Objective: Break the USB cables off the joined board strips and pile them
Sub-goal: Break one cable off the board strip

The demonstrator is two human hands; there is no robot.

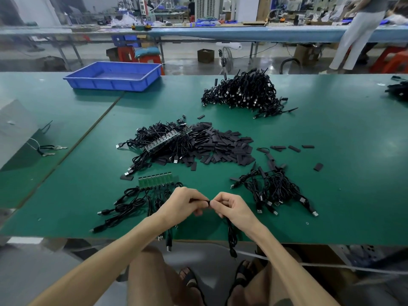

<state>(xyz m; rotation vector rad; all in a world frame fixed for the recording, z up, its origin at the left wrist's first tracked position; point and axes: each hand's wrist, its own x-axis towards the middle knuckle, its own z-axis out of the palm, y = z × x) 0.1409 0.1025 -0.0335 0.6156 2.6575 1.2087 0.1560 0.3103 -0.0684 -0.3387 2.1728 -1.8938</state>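
Left hand [183,203] and right hand [231,206] pinch a small black end piece [209,203] between their fingertips; right fist also grips the USB cable [231,237], which hangs off the table [331,195] edge; board strip [154,181], cables attached, just left; loose cable pile [276,191] right.

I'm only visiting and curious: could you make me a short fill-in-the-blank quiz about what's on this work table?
The tray at the table's far left is coloured ____.
The joined board strip lying near the left hand is coloured ____.
The left hand and the right hand together pinch a black ____ that hangs over the table's near edge.
Missing words: blue; green; cable.
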